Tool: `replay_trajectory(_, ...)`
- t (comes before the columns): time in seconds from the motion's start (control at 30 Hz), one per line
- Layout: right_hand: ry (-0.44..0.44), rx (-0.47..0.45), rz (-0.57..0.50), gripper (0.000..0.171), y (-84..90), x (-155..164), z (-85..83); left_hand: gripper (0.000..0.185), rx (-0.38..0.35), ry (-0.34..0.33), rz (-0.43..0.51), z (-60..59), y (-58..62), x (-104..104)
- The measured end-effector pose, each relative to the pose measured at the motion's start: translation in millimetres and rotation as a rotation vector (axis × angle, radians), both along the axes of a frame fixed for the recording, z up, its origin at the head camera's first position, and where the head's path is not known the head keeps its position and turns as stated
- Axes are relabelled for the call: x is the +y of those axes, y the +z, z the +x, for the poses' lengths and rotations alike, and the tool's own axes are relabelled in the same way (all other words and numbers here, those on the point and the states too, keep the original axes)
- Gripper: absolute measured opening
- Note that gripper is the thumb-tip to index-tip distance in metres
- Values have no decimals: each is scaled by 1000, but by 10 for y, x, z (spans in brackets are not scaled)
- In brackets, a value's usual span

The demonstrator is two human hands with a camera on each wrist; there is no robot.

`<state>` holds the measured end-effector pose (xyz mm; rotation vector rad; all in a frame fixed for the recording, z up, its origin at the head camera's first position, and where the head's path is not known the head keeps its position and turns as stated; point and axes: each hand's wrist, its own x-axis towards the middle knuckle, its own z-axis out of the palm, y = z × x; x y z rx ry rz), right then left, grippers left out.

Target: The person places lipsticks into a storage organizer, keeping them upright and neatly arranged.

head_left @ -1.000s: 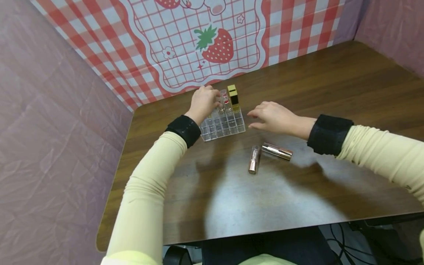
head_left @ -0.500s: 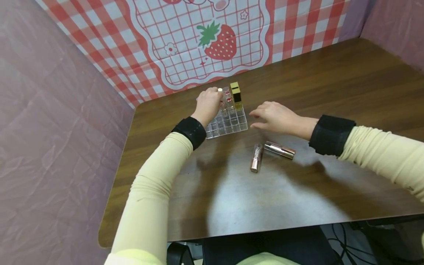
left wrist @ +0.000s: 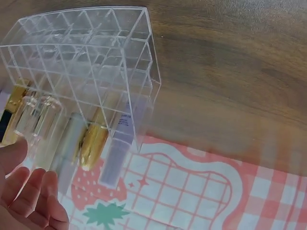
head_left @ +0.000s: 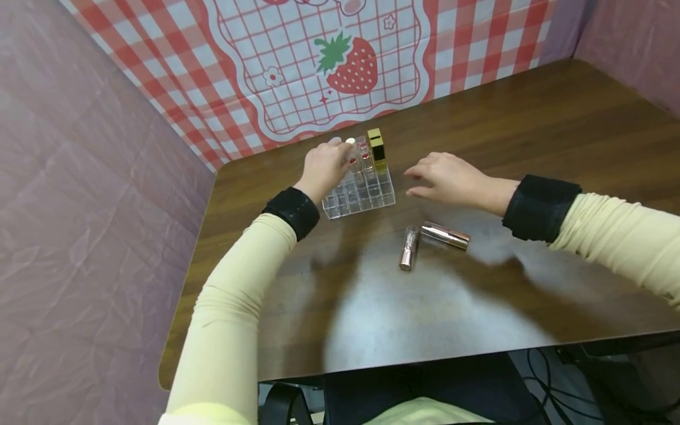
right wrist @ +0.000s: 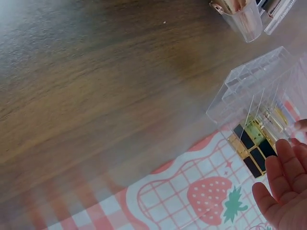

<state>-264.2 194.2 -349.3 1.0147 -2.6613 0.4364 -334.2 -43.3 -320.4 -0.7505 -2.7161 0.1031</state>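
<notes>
One clear gridded organizer (head_left: 361,195), two rose-gold lipstick tubes (head_left: 408,247) lying loose on the surface (head_left: 531,136), one gold-and-black lipstick (head_left: 376,150) standing in the organizer, one strawberry-print checked cloth (head_left: 319,65), two hands (head_left: 325,165)

**Colours and patterns**

Table (head_left: 531,136): dark brown woodgrain. Rack (head_left: 366,198): clear acrylic, grid of cells. Gold tube (head_left: 376,149): gold cap, black body. Clear tubes (head_left: 363,154) in the rack: transparent with red inside. Two tubes on the table: rose-gold (head_left: 408,248) and rose-gold/silver (head_left: 446,235), both shiny. Cloth (head_left: 329,65): red-and-white check border, white centre panel with a thin red grid, scalloped red edge, red strawberry with green leaves, small flowers. Side walls (head_left: 79,206): dull mauve, crinkled. Sleeves (head_left: 234,330): pale yellow. Wrist straps (head_left: 291,209): black.
</notes>
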Motion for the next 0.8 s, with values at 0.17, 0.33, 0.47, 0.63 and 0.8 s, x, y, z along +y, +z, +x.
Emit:
replay_trajectory(0.17,-7,-15,22,36,-19,34,22,29,-14,-18,28,129,28,-54)
replay_trajectory(0.33,-7,-10,42,34,-125,91,51,23,-93,-81,-10,337,-35,50)
replay_trajectory(0.47,19,1,38,31,-197,99,83,24,-204,-122,-27,524,-155,191)
replay_trajectory(0.63,12,1,55,32,-267,119,138,28,-333,-161,-42,749,-366,400)
replay_trajectory(0.8,26,17,61,31,-301,131,165,33,-385,-107,-40,863,-528,594)
